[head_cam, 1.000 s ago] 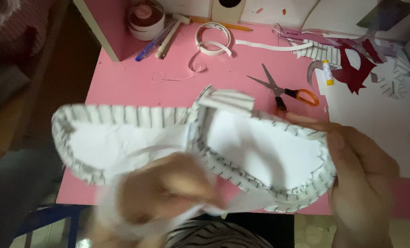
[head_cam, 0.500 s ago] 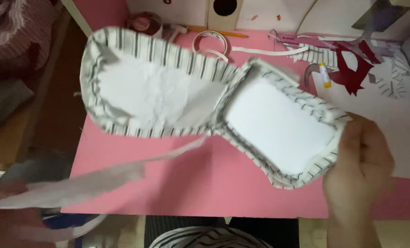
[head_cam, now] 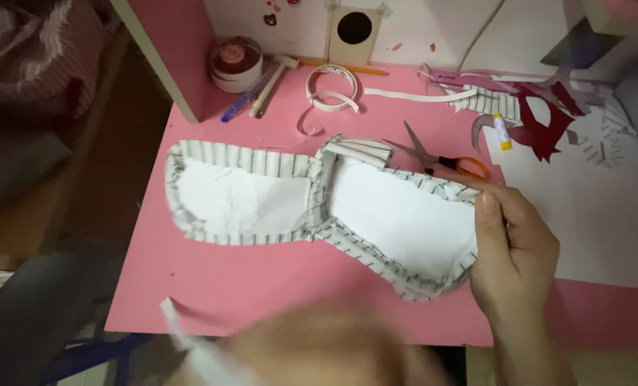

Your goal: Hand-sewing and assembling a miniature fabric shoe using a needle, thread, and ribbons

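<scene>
The fabric piece (head_cam: 319,214), two white-lined lobes edged in grey-striped cloth and joined at a narrow waist, is held just above the pink table (head_cam: 262,286), spread flat with the lining up. Its right end is pinched by the right hand (head_cam: 515,250), thumb on top of the striped hem and fingers curled underneath. The left lobe hangs free, touched by nothing. The left hand (head_cam: 319,350) is seen as a blur at the bottom edge, near a white strip (head_cam: 180,329); whether it is spread or closed on that strip cannot be told.

For the holding to be done well, the pinch is best kept on the hem and off the lining, the piece kept level so the free lobe does not fold over at the waist, and the table used for support under the loose end.

Beyond the piece, orange-handled scissors (head_cam: 440,161) lie just past its upper edge. A round pink-topped tub (head_cam: 235,63) stands by the pink upright, with pens (head_cam: 251,93) beside it, and a coiled white tape (head_cam: 332,87) lies near. A small card panel with a round black hole (head_cam: 355,32) leans on the back wall, little stickers above it. A yellow-capped tube (head_cam: 501,130) rests among red scraps (head_cam: 540,129) on white paper (head_cam: 590,214)
</scene>
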